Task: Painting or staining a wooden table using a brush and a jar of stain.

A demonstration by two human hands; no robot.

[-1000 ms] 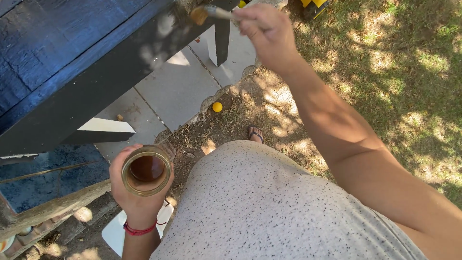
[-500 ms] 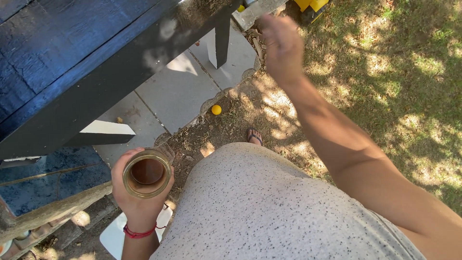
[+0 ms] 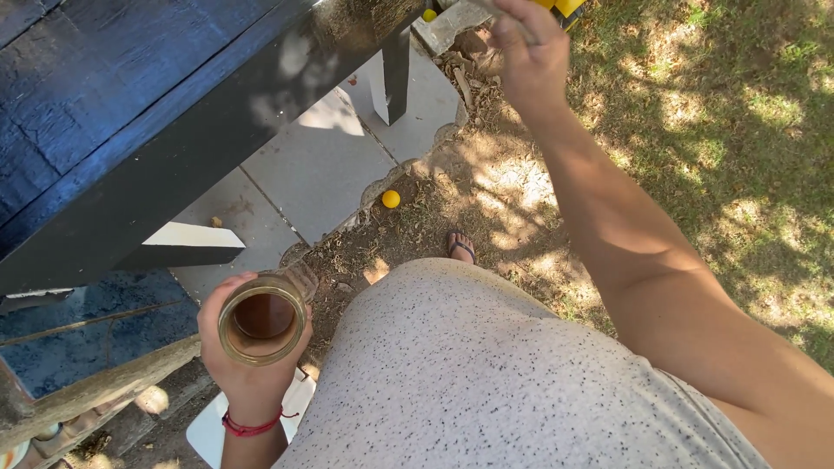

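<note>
My left hand (image 3: 248, 365) grips a glass jar (image 3: 262, 320) with brown liquid in it, held upright below the edge of a black-painted wooden table (image 3: 156, 139). A red band circles that wrist. My right hand (image 3: 532, 54) is stretched out to the table's far corner, closed on a thin brush handle (image 3: 504, 12); the brush head is hidden. A glossy wet patch (image 3: 365, 22) shows on the table edge near that hand.
Grey paving slabs (image 3: 321, 165) lie under the table, bordered by bare earth and grass (image 3: 738, 130). Two small yellow balls (image 3: 391, 199) lie on the ground. A black table leg (image 3: 396, 74) stands on the slabs. My sandalled foot (image 3: 460, 247) shows below.
My right hand has moved right along the table edge toward the far corner, and the brush tip is no longer seen. The jar hand has stayed in place.
</note>
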